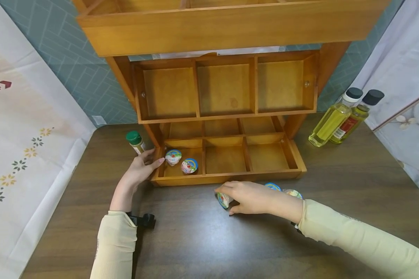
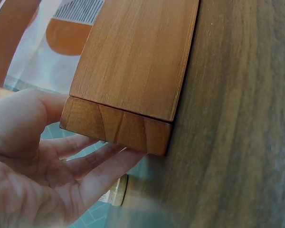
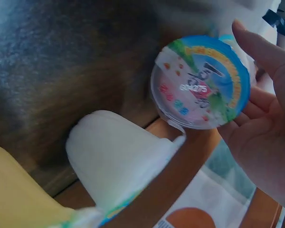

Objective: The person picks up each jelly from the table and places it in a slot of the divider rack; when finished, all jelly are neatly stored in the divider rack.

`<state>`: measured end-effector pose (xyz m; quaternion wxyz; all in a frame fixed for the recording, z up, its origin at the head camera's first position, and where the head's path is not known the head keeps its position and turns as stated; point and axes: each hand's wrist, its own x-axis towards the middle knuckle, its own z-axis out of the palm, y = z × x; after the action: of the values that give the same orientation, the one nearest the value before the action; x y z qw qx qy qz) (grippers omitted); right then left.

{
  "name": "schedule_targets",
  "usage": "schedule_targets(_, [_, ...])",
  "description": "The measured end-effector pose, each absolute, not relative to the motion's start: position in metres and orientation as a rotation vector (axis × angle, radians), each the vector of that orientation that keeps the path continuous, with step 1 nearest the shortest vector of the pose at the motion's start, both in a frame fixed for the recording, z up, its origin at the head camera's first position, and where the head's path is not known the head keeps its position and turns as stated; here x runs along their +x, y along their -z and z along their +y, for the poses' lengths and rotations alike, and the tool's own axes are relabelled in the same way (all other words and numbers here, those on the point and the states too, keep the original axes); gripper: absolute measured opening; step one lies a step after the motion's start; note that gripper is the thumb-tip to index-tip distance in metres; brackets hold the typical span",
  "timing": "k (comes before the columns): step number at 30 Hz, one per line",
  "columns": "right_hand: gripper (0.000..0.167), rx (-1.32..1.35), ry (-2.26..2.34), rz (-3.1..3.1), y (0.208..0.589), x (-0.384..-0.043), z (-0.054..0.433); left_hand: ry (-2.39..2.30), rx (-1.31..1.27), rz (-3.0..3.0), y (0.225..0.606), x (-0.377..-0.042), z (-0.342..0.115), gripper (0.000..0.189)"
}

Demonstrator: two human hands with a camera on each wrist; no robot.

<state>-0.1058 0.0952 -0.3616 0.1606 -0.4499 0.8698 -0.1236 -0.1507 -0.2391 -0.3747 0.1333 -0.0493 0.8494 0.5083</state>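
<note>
My left hand (image 1: 143, 166) grips the front left corner of a wooden rack (image 1: 227, 179). In the left wrist view the thumb lies over the rim and the fingers along the outer side. My right hand (image 1: 248, 197) holds a small jelly cup (image 1: 224, 200) between thumb and fingers, just in front of the rack, its printed lid tilted to the left. The right wrist view shows another jelly cup (image 3: 199, 83), lid toward the camera, partly covering the held one. Beside it lie a white jelly cup (image 3: 114, 152) and a yellow one (image 3: 19, 190).
Two jelly cups, one left (image 1: 173, 157) and one right (image 1: 189, 166), sit in the rack's lower left compartment. A green-capped jar (image 1: 135, 142) stands by the rack's left side. Two oil bottles, one in front (image 1: 329, 124) and one behind (image 1: 352, 120), stand at the right.
</note>
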Motion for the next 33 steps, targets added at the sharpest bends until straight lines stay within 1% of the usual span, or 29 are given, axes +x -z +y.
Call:
schedule_targets(3, [0.06,-1.313,0.364,2.498,0.364,-0.107,0.094,-1.466,-0.147,2.465,0.376,-0.152,-0.239,0.072])
schedule_targets(11, [0.047,-1.385,0.391,2.508,0.365,-0.111,0.089,-1.454,-0.146,2.458,0.375,-0.15,-0.24,0.073])
schedule_targets(20, [0.044,-1.407,0.319,2.481,0.363,-0.115,0.08,-1.472,-0.128,2.459,0.375,-0.15,-0.238,0.071])
schedule_targets(26, [0.039,-1.492,0.294,2.508,0.362,-0.117,0.079,-1.451,-0.127,2.462,0.374,-0.15,-0.238,0.072])
schedule_targets(29, [0.04,-1.523,0.342,2.519,0.362,-0.116,0.081,-1.44,-0.136,2.467,0.374,-0.15,-0.239,0.073])
schedule_targets(33, [0.044,-1.502,0.446,2.517,0.36,-0.115,0.084,-1.431,-0.158,2.473,0.375,-0.151,-0.241,0.075])
